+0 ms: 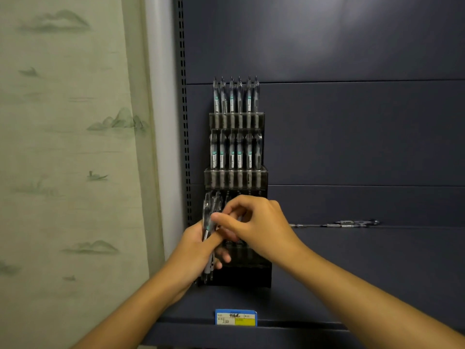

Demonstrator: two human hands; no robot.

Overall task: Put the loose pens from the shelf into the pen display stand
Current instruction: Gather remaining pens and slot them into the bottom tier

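Pen display stand point(236, 177) sits centre frame on the dark shelf point(352, 273), backed against the shelf's rear panel. Three tiers. Top tier and middle tier each carry a full-looking row of clear-barrelled pens standing upright; bottom tier is mostly hidden behind your hands.

Your left hand point(198, 250), lower centre, has its grip curled round a small bundle of pens point(210, 217), tips pointing down, clicker ends sticking up beside the stand's lower left corner. How many are in the bundle I can't make out; the barrels overlap.

Your right hand point(254, 222) is just right of it, in front of the bottom tier, thumb and forefinger closed in a pinch at the bundle. It looks clamped on one pen there, though your fingers cover the contact.

More loose pens point(352, 223) lie flat on the shelf at mid right of the frame, well apart from the stand, end to end along the rear panel.

Blue and yellow price label point(236, 317) on the shelf's front edge, bottom centre. Pale curtain point(70, 147) printed with mountains fills the left of the frame.
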